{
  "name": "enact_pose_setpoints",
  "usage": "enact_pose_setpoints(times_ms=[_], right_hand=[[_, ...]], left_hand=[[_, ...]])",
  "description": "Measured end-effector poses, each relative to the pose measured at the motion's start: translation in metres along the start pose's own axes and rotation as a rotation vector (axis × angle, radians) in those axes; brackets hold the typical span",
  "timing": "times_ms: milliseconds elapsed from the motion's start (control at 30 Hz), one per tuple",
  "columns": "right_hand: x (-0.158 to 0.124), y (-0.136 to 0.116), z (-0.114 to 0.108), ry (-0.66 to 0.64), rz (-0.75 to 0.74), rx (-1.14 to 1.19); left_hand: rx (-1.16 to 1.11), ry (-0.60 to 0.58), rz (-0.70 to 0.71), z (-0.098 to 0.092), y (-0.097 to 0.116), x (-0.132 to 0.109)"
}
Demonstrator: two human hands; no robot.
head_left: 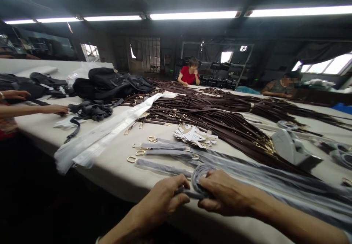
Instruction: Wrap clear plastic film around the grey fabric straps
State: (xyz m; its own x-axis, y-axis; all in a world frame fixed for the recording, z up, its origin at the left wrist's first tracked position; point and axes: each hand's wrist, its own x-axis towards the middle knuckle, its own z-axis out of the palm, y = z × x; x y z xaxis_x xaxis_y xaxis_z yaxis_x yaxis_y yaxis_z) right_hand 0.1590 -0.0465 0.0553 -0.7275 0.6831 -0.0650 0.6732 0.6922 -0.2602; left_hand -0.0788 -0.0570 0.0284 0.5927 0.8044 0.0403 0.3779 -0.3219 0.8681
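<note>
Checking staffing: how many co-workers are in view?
3: person in red at the far side, second person at far right, arms at left edge. Others may be hidden.

Grey strap (198,178): matt, soft-looking wrap; cloth or foam film, cannot tell which.
Brown straps (220,114): leather-like, smooth, with a faint sheen.
Buckle rings (131,159): gold-coloured metal, polished and glossy.
Tags (195,134): white and tan paper or card, matt.
Long sheet (110,132): translucent plastic film, creased, shiny in places.
Black bags (107,81): woven cloth, matt.
Worktop (110,174): pale, matt, smooth covering.
Grey holder (291,148): smooth, dull; looks like plastic.
</note>
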Motion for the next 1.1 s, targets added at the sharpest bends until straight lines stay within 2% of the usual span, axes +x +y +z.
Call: enact_pose_setpoints(times_ms=[100, 200, 267, 367, 433, 567, 733, 867, 967, 1033, 1100], right_hand=[[-0.008, -0.002, -0.01, -0.21, 0.219, 0.545], [-0.015, -0.001, -0.013, -0.365, 0.366, 1.01], [-0.019, 0.003, -0.007, -0.345, 0.35, 1.176], [-0.025, 0.007, 0.011, -0.241, 0.243, 1.424], [-0.028, 0.009, 0.027, -0.158, 0.169, 1.556], [-0.033, 0.012, 0.05, -0.055, 0.097, 1.684], [-0.043, 0.017, 0.059, -0.028, 0.101, 1.734], [-0.049, 0.024, 0.06, -0.002, 0.047, 1.769], [-0.051, 0.034, 0.062, 0.058, -0.006, 1.819], [-0.053, 0.041, 0.062, 0.072, 0.011, 1.828], [-0.056, 0.048, 0.062, 0.058, 0.091, 1.784]], left_hand=[[0.119, 0.005, 0.124, 0.0, 0.002, 0.004], [-0.024, -0.028, 0.109, 0.003, 0.002, 0.009], [-0.298, -0.088, -0.017, 0.009, 0.002, 0.011], [-0.756, -0.184, -0.216, 0.021, 0.001, 0.013], [-0.908, -0.211, -0.261, 0.029, 0.0, 0.015], [-0.983, -0.193, -0.27, 0.043, -0.003, 0.021], [-1.114, -0.242, -0.232, 0.052, -0.006, 0.03], [-1.008, -0.257, -0.223, 0.054, -0.007, 0.042], [-0.944, -0.313, -0.176, 0.056, 0.001, 0.053], [-0.902, -0.379, -0.123, 0.06, 0.01, 0.058], [-0.818, -0.412, -0.06, 0.064, 0.016, 0.062]])
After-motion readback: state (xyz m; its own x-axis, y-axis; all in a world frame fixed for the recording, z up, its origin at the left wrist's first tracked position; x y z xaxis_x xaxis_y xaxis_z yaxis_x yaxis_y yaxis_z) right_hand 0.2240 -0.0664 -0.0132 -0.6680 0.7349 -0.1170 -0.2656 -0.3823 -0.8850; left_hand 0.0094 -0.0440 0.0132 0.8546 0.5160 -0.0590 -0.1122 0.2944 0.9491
